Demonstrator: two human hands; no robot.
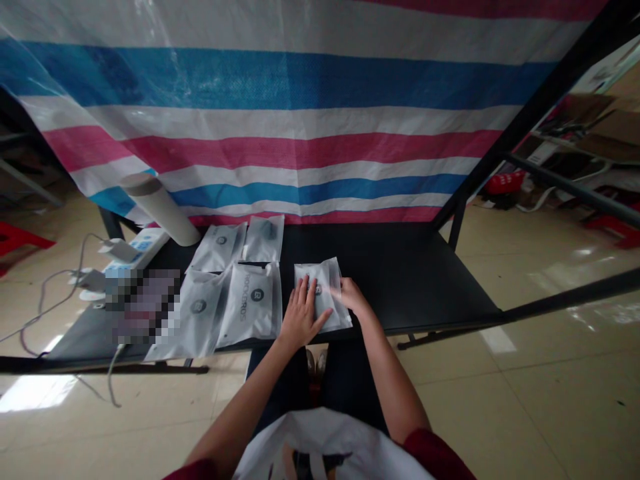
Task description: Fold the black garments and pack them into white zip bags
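A frosted plastic zip bag (327,320) with a dark round logo lies in front of me on the black table. My left hand (301,310) rests flat on it, fingers stretched out and partly over the logo. At the bag's right edge is my right hand (353,295), its fingers closed on the translucent margin; the fingertips are partly hidden by the plastic. To the left lie several similar bags, among them a large-lettered bag (253,303), a bag at the front left (197,317), a back-left bag (219,248) and a back bag with dark contents (263,240).
A pale tumbler (165,213) stands at the back left beside a white power strip (150,245) with plugged-in chargers and cables. A blurred-out flat item (150,307) lies near the front left. Striped plastic sheeting (300,80) hangs behind the black tabletop (405,273); a dark metal frame borders the right.
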